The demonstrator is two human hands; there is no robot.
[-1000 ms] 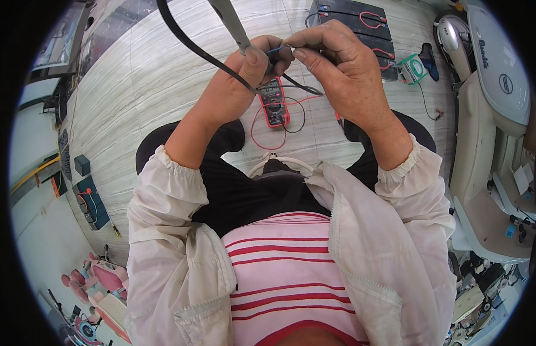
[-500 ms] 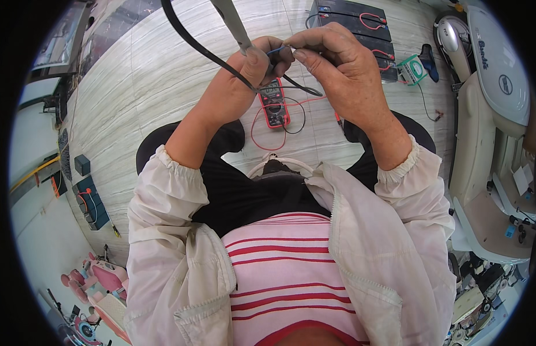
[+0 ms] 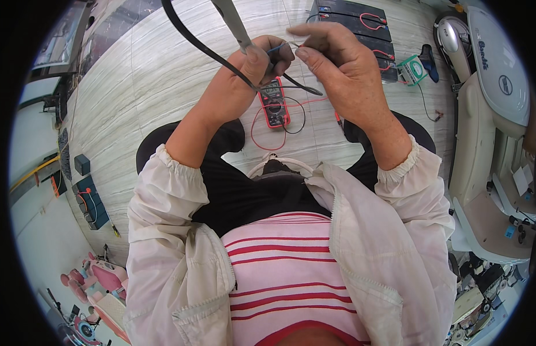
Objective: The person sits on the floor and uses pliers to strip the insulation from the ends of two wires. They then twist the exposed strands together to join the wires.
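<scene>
My left hand (image 3: 253,60) is closed around a grey cable (image 3: 230,23), whose thin blue wire (image 3: 275,50) pokes out between thumb and fingers. A black lead (image 3: 207,51) loops past the same hand. Close beside the wire's bare end is my right hand (image 3: 340,57), its thumb apart from a raised, blurred index finger. Whether its other fingers touch the wire end I cannot make out. Below the hands, a red-and-black multimeter (image 3: 274,104) lies on the floor with its display lit.
Red and black test leads curl around the meter, one with a red probe (image 3: 339,120). Black batteries (image 3: 360,34) with red jumper wires stand at the far right, near a green-and-white box (image 3: 412,70). A beige scooter (image 3: 481,132) stands right; a dark battery pack (image 3: 90,202) lies left.
My right index finger has lifted away from the thumb and the wire end, opening the pinch. The left hand and the cable stay in place.
</scene>
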